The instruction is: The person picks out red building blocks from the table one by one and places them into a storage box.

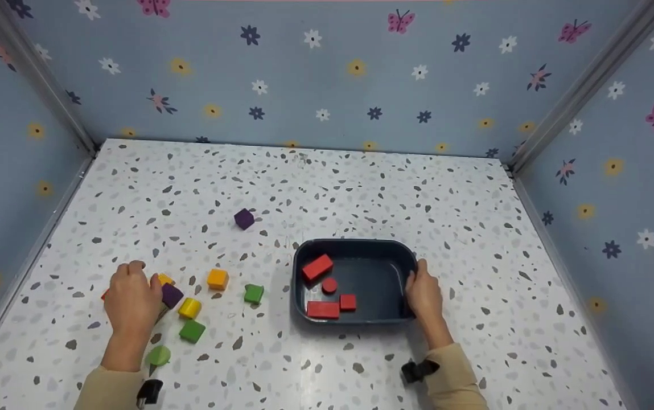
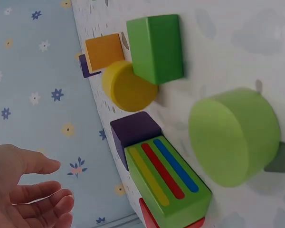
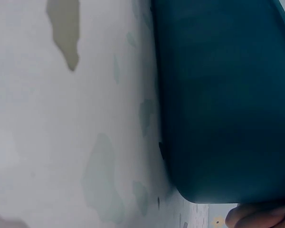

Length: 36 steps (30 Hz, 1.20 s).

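Observation:
My left hand (image 1: 132, 296) hovers over the loose blocks at the left, its thumb and fingers (image 2: 40, 204) apart and loosely bent around nothing in the left wrist view. Close by lie a green block with coloured stripes (image 2: 164, 183), a red block (image 2: 147, 213) partly hidden by it, a purple block (image 1: 172, 295) and a yellow cylinder (image 1: 190, 308). On the other side, my right hand (image 1: 424, 290) grips the right end of a dark blue tray (image 1: 381, 285). Several red blocks (image 1: 323, 310) sit in the tray's left half.
A light green cylinder (image 1: 159, 356) and a green block (image 1: 192, 331) lie nearer me. Between hand and tray are an orange cube (image 1: 218, 279) and another green block (image 1: 254, 294). Farther back is a purple cube (image 1: 244, 218). Flowered walls (image 1: 327, 74) enclose the speckled table (image 1: 446, 193).

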Tool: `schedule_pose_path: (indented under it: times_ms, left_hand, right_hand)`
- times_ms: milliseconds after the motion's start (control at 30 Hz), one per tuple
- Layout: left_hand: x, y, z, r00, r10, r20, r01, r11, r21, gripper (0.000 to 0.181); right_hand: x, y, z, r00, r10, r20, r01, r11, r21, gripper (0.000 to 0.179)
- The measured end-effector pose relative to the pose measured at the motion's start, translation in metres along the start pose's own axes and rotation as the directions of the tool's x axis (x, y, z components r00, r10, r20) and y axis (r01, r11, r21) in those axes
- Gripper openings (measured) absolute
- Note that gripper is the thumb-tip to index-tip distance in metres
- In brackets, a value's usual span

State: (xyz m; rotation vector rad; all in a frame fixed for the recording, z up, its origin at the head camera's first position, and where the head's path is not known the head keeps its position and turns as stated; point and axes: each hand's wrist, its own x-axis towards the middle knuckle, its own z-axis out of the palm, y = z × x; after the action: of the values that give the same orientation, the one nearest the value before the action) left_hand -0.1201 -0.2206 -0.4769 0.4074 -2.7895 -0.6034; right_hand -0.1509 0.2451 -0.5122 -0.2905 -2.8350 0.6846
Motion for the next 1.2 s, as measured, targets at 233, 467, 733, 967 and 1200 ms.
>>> schedule_pose_path:
  times_ms: [233,467,733,967,1200]
  left_hand:
    - [-0.004,-0.022,-0.007,0.992,-0.12,0.05,0.12,0.993,-0.005,0.037]
    - [-0.002,-0.039,-0.01,0.943,-0.245,0.225,0.239,0.97,0.054,0.044]
    - [-0.003,-0.048,-0.01,0.889,-0.306,0.34,0.291,0.952,0.096,0.048]
    - [-0.001,-0.051,-0.009,0.862,-0.34,0.377,0.334,0.939,0.081,0.052]
    - [0.001,-0.051,-0.006,0.852,-0.364,0.377,0.38,0.924,0.034,0.058]
  right_hand:
    - [0.0,0.0,0.001,1.0,0.003,0.023,-0.003,1.0,-0.007,0.015]
    - [0.001,0.0,0.0,0.999,0.01,0.036,-0.009,1.0,-0.013,0.016]
    - [0.001,0.001,0.001,0.999,0.023,0.035,-0.023,1.0,-0.001,0.014]
    - [0.0,0.002,0.003,1.0,0.009,0.003,-0.009,1.0,0.017,0.013]
    - [0.0,0.001,0.001,1.0,-0.013,0.008,0.013,1.0,-0.001,0.014]
